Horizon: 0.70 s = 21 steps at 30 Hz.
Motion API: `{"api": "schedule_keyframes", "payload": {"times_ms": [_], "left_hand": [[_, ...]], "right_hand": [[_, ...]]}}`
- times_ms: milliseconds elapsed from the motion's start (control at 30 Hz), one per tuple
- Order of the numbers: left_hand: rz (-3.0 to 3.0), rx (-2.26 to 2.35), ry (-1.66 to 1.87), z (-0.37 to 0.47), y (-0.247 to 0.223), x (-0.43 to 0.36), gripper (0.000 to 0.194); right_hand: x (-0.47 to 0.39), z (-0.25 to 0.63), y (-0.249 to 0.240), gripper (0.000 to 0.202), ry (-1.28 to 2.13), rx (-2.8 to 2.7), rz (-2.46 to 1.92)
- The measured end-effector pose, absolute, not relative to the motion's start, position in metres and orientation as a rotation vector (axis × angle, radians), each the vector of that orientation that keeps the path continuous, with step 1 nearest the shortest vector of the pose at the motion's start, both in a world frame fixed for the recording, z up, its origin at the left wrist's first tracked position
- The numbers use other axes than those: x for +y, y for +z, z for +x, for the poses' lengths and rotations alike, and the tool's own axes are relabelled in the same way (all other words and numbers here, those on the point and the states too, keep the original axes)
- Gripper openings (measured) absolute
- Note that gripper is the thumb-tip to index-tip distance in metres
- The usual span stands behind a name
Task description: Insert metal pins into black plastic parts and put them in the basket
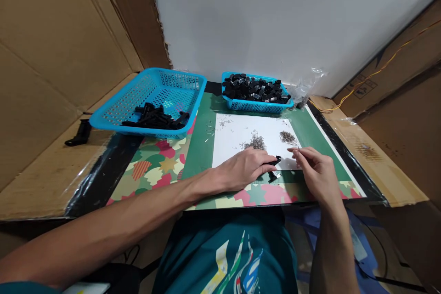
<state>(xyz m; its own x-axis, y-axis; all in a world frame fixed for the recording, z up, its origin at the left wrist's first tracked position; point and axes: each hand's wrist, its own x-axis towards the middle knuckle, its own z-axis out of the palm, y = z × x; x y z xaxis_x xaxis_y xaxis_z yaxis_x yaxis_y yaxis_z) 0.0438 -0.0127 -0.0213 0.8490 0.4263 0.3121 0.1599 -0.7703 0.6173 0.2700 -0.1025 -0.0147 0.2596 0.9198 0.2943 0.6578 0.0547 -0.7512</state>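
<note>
My left hand (248, 168) is closed on a small black plastic part (274, 170) at the front edge of a white sheet (234, 135). Some of that part is hidden under the fingers. To its right, my right hand (315, 167) has thumb and fingertips pinched together above the sheet's right corner. Whatever lies between those fingertips is too small to make out. Beyond the hands, a loose heap of tiny metal pieces (255, 142) and a second, darker heap of tiny pieces (287, 137) lie on the sheet.
A large blue basket (119, 101) at left holds several long black parts (156, 117). A smaller blue basket (253, 105) at the back is full of black parts (255, 87). One black part (81, 133) lies far left. Cardboard walls (406, 133) flank the table; a plastic bag (306, 85) sits behind.
</note>
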Motion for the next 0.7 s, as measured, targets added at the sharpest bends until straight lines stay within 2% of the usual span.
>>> {"api": "schedule_keyframes", "payload": {"times_ms": [133,433,700], "left_hand": [[2.449,0.419,0.590,0.043,-0.021,-0.013,0.033],[2.447,0.408,0.570,0.043,-0.018,-0.014,0.031],[2.442,0.417,0.544,0.044,-0.021,-0.013,0.033]], "right_hand": [[-0.100,0.266,-0.013,0.033,0.229,-1.390,-1.607],[-0.087,0.248,-0.029,0.036,0.521,-0.957,-1.412],[-0.084,0.248,-0.031,0.037,0.462,-1.055,-1.498]]}}
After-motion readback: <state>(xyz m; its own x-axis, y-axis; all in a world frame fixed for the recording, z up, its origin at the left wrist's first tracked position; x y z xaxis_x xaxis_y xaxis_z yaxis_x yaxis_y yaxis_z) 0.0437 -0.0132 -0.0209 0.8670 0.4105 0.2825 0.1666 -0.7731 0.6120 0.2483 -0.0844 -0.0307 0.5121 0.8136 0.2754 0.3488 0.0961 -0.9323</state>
